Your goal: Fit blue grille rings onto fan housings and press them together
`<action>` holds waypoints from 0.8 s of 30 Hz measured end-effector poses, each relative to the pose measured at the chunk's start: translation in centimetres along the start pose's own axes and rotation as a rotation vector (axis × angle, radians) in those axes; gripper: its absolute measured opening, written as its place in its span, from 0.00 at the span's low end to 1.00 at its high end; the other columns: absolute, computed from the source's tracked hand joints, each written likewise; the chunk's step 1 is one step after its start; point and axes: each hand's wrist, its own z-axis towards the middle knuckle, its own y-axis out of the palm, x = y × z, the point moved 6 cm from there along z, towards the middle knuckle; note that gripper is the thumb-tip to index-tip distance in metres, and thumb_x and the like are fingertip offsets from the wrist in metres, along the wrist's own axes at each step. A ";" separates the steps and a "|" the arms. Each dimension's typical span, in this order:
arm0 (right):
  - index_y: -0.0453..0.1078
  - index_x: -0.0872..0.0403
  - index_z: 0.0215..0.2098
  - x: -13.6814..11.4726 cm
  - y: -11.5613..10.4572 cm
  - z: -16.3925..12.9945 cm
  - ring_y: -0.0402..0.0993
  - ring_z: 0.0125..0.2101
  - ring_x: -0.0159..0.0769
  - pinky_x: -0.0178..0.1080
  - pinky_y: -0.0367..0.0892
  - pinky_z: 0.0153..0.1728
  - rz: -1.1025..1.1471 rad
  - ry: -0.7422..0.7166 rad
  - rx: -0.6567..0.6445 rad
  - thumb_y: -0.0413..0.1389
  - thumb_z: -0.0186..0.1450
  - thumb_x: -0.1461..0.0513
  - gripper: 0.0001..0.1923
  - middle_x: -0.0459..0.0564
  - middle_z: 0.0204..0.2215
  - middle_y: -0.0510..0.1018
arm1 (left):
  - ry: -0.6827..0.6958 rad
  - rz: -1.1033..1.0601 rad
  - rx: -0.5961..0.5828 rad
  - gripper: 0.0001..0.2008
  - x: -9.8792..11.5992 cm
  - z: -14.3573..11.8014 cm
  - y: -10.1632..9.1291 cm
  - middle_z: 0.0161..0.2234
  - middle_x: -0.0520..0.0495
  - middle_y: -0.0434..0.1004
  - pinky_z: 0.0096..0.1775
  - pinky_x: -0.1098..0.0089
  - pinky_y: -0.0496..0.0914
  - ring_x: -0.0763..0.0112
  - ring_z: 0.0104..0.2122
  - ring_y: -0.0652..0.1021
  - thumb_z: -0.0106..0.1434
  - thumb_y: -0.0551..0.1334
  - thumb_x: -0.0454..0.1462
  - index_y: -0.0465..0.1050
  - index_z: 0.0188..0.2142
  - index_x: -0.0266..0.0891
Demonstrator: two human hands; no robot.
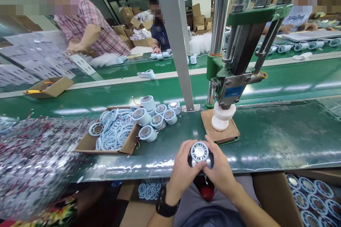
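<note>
Between my two hands is a round light-blue housing with a slotted rim and a silver disc in its centre (199, 151), held just over the near edge of the bench. My left hand (183, 163) grips its left side, with thumb and fingers curled round it. From the right, my right hand (220, 165) clasps the same housing, its thumb meeting the left one at the near side. Beyond my hands stands a green and steel press (234, 85). Its white plastic head (224, 111) hangs over a white round seat (220, 124) on a brown block (207, 124).
Left of my hands, several round light-blue housings (147, 133) with wires cluster beside a cardboard box (130, 141) of light-blue rings (114, 127). A box (269, 195) at lower right holds more round parts (317, 204). A grey post (183, 60) rises behind; co-workers sit across the green belt (128, 90).
</note>
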 end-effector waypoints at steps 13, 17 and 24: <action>0.52 0.52 0.71 0.3 -0.5 -0.8 0.79 0.54 0.47 0.47 0.77 0.53 0.033 -0.048 -0.052 0.60 0.61 0.67 0.42 0.58 0.55 0.79 | 0.084 0.055 -0.221 0.30 -0.7 -0.7 -0.2 0.56 0.34 0.76 0.57 0.52 0.71 0.50 0.56 0.76 0.66 0.65 0.53 0.70 0.61 0.39; 0.50 0.52 0.72 0.5 -0.4 -0.9 0.79 0.54 0.48 0.49 0.77 0.54 0.039 -0.029 -0.059 0.59 0.62 0.66 0.43 0.58 0.55 0.79 | 0.064 0.032 -0.237 0.29 -0.7 -0.8 0.1 0.57 0.35 0.75 0.58 0.51 0.71 0.50 0.57 0.76 0.66 0.65 0.50 0.69 0.61 0.40; 0.48 0.51 0.73 0.1 -0.4 -0.6 0.79 0.52 0.47 0.46 0.78 0.51 0.030 -0.060 -0.066 0.55 0.59 0.70 0.46 0.56 0.53 0.80 | 0.055 0.054 -0.203 0.27 -0.8 -1.5 0.7 0.58 0.35 0.75 0.59 0.50 0.69 0.51 0.57 0.75 0.64 0.63 0.40 0.66 0.62 0.39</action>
